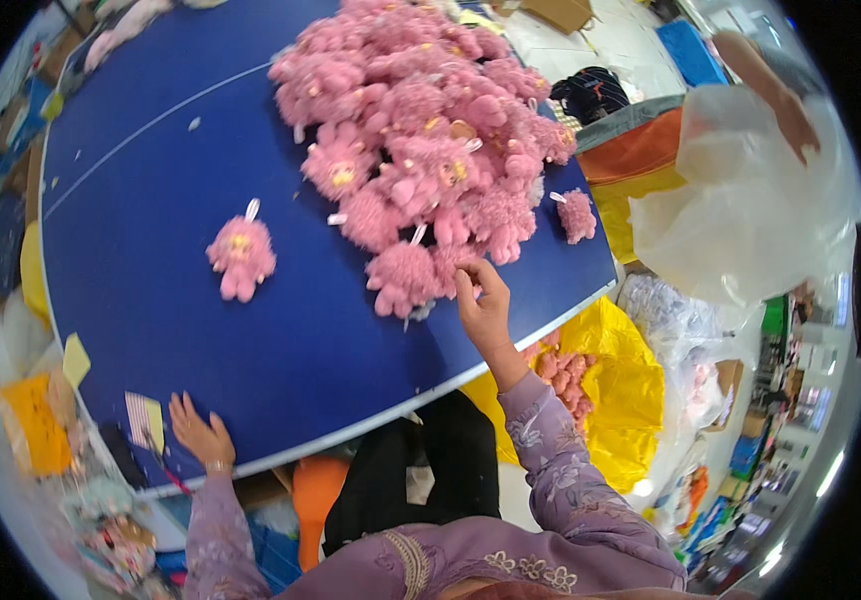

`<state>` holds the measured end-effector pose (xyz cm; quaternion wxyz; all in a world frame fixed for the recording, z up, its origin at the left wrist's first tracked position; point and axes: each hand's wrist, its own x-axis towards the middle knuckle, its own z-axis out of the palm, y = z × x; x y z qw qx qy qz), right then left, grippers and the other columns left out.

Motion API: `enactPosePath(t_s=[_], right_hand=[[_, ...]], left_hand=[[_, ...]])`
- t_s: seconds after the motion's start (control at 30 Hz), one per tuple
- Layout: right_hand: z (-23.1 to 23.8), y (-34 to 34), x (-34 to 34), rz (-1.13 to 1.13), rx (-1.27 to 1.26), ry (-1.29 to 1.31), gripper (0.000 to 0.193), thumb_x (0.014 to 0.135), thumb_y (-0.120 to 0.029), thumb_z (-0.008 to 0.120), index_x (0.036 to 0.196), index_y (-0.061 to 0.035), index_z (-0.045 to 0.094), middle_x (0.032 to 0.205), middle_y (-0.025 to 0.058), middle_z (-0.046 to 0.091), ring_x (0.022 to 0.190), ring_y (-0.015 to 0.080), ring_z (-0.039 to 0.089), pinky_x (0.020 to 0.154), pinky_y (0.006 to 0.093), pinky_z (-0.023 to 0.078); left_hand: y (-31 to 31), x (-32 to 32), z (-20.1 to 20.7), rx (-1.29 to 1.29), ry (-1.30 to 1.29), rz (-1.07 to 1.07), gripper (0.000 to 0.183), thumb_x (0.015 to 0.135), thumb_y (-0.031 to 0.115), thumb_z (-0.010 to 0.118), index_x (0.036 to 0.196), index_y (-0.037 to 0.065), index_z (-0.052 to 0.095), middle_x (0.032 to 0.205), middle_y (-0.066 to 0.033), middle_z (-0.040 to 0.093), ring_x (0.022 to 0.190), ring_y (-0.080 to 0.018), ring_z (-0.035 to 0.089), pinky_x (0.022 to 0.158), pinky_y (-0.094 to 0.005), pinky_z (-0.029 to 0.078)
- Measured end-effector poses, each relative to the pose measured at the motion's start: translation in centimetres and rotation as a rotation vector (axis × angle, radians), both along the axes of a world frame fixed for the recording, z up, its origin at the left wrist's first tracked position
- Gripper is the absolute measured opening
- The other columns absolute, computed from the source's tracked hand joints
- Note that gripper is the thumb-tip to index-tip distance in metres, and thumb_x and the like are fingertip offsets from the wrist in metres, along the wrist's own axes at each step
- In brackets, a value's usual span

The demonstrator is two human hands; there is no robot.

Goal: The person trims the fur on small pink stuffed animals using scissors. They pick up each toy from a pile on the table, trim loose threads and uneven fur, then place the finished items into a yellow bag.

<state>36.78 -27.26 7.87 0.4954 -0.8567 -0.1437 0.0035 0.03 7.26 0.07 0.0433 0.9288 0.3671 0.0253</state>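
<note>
The step in hand looks like reaching for a pink toy [452,266] at the near edge of the pile [425,140]. The next move calls for a sure pinch on that one toy, leaving its neighbours in place. It lies just beyond the right hand [486,304], whose thumb and forefinger are bent close together; whether they grip any plush, I cannot tell. The left hand [202,435] is well apart, at the table's [320,390] near left, fingers spread and holding nothing, beside a card [140,418]. A lone toy [240,258] lies left of the pile, beyond the left hand.
</note>
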Motion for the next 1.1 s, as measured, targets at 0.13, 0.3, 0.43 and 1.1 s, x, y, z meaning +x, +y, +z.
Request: enactPosePath(t_s=[0.13, 0.3, 0.43, 1.1], right_hand=[[-2.8, 2.0, 1.5, 0.262, -0.324, -0.336, 0.054, 0.071, -0.033, 0.073, 0.115, -0.0056, 0.058, 0.114, 0.0128, 0.058, 0.111, 0.0316, 0.051, 0.094, 0.044, 0.037], [-4.5, 2.9, 0.1, 0.42, -0.328, -0.458, 0.06, 0.07, -0.038, 0.073, 0.119, -0.0076, 0.056, 0.12, 0.0094, 0.055, 0.119, 0.0296, 0.047, 0.097, 0.043, 0.034], [-2.9, -0.1, -3.1, 0.31, -0.051, -0.518, 0.052, 0.074, -0.019, 0.074, 0.12, -0.0034, 0.054, 0.121, 0.0154, 0.054, 0.117, 0.0342, 0.048, 0.1, 0.0427, 0.037], [-11.3, -26.5, -46.4, -0.464, 0.122, -0.045, 0.02, 0.089, -0.015, 0.06, 0.093, 0.0038, 0.063, 0.074, 0.0087, 0.066, 0.066, 0.0139, 0.063, 0.064, 0.0262, 0.051]], left_hand=[[0.0, -1.0, -1.0, 0.034, 0.043, -0.019, 0.064, 0.089, 0.03, 0.042, 0.145, 0.002, 0.028, 0.154, -0.0172, 0.022, 0.142, -0.0353, 0.019, 0.114, -0.0491, 0.012], [0.8, -2.1, -2.0, 0.048, 0.016, -0.07, 0.065, 0.091, 0.035, 0.042, 0.146, 0.002, 0.027, 0.153, -0.0176, 0.023, 0.142, -0.0349, 0.019, 0.114, -0.048, 0.012], [1.0, -2.0, -1.6, 0.025, -0.04, -0.164, 0.065, 0.091, 0.034, 0.044, 0.144, 0.001, 0.028, 0.152, -0.0191, 0.024, 0.141, -0.0357, 0.02, 0.113, -0.0474, 0.013], [5.5, -15.8, -3.4, 0.184, -0.193, -0.07, 0.059, 0.085, 0.033, 0.06, 0.134, 0.005, 0.045, 0.147, -0.0166, 0.035, 0.137, -0.035, 0.028, 0.105, -0.056, 0.029]])
